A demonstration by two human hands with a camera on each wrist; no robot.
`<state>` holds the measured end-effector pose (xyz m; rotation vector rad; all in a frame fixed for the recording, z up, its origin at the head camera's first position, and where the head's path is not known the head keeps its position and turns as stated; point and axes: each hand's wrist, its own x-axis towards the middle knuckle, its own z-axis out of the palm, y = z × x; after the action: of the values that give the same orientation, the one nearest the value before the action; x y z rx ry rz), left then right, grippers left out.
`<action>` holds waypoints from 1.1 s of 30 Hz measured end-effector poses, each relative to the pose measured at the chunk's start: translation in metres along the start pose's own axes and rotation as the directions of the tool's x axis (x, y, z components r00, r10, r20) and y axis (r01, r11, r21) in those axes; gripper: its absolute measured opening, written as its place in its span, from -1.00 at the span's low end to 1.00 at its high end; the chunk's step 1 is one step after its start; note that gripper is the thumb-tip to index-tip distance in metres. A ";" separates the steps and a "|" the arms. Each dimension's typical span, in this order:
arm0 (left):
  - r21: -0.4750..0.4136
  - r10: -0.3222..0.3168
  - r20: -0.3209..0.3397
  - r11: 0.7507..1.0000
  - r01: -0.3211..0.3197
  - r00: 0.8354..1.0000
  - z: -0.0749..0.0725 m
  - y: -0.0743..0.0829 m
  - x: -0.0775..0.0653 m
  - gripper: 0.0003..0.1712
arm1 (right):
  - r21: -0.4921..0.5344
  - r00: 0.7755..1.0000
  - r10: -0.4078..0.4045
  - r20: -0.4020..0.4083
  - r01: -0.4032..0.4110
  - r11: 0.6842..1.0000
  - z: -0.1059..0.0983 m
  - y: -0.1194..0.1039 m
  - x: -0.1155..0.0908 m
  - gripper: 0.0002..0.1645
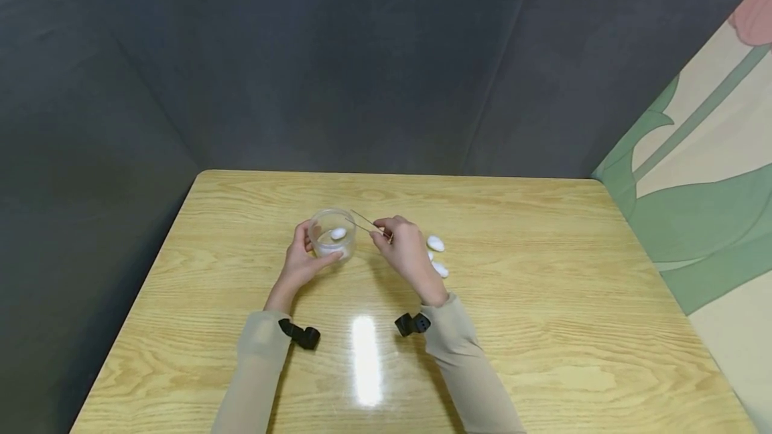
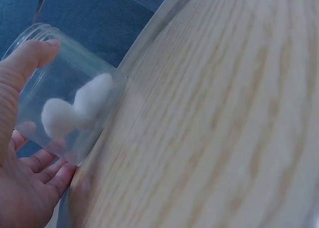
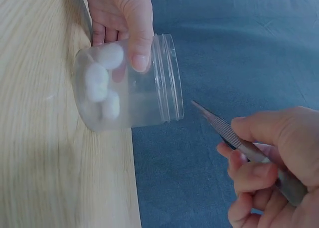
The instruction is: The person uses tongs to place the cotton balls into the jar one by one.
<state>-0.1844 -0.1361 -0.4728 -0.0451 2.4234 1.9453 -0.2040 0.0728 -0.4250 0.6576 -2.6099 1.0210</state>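
My left hand [image 1: 303, 261] grips a clear plastic jar [image 2: 75, 53] around its side, thumb near and fingers behind. The jar stands upright on the table, its mouth open. Inside, several white cotton balls [image 3: 96, 82] lie at the bottom. My right hand [image 1: 405, 246] pinches metal tweezers [image 3: 227, 131] between thumb and fingers. In the right wrist view the tweezers' tips are just outside the jar's rim, with nothing between them. On the table beside my right hand lie more cotton balls [image 1: 435, 243], one partly hidden by that hand.
The wood-grain table [image 1: 573, 300] reaches out on both sides of the hands. A dark cloth [image 1: 362, 72] hangs behind its far edge. At the right stands a panel with a leaf pattern [image 1: 712, 220]. Each sleeve cuff carries a black wrist camera [image 1: 301, 335].
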 end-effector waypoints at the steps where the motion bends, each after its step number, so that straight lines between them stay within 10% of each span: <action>1: 0.001 0.000 -0.001 1.000 0.000 1.000 0.000 0.000 0.000 -0.05 | 0.007 1.000 -0.003 -0.001 0.003 1.000 -0.001 0.000 0.000 -0.78; 17: -0.007 0.009 -0.008 1.000 -0.009 1.000 -0.001 -0.038 0.019 -0.01 | 0.058 1.000 -0.018 -0.004 0.018 0.998 -0.008 0.012 -0.006 -0.81; 33: -0.012 0.001 0.018 1.000 -0.001 1.000 -0.003 -0.003 0.000 -0.07 | 0.054 1.000 0.003 0.016 -0.004 0.999 -0.016 0.020 -0.016 -0.82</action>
<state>-0.1843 -0.1393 -0.4752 -0.0267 2.4006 1.9522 -0.1992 0.1014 -0.4312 0.6759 -2.6062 1.0953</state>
